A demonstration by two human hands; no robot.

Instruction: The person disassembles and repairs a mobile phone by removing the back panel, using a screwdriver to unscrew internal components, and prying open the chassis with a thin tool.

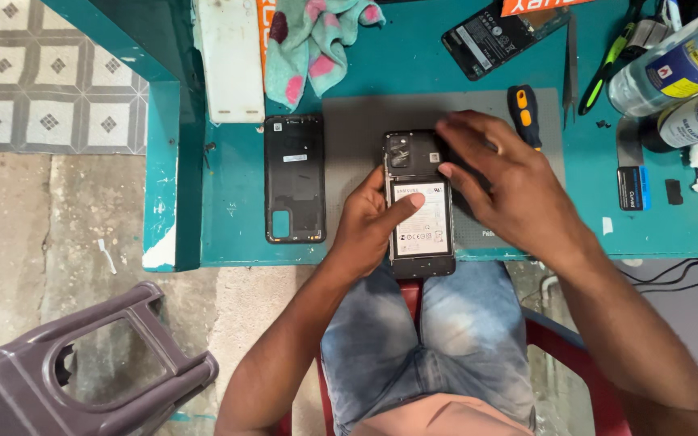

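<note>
We look down on a teal tabletop point(228, 234) where an opened phone point(418, 206), its back removed and battery showing, lies on a grey mat point(349, 153), its lower end jutting past the near edge over our lap. That overhang looks the chief risk: a hard press at the bottom could tip the phone off the tabletop. Force from the thumb might also dent the soft battery.

Our left hand point(369, 226) steadies the phone from its left side, fingers curled loosely beneath and along the frame, thumb flat on the battery label. Our right hand point(506, 182) hovers over the top right corner, fingers half spread and bent, tips touching the frame near the camera; we cannot tell whether it pinches anything.

The detached back cover point(295, 178) lies just left of the mat, a small screwdriver point(525, 113) to the right.
</note>
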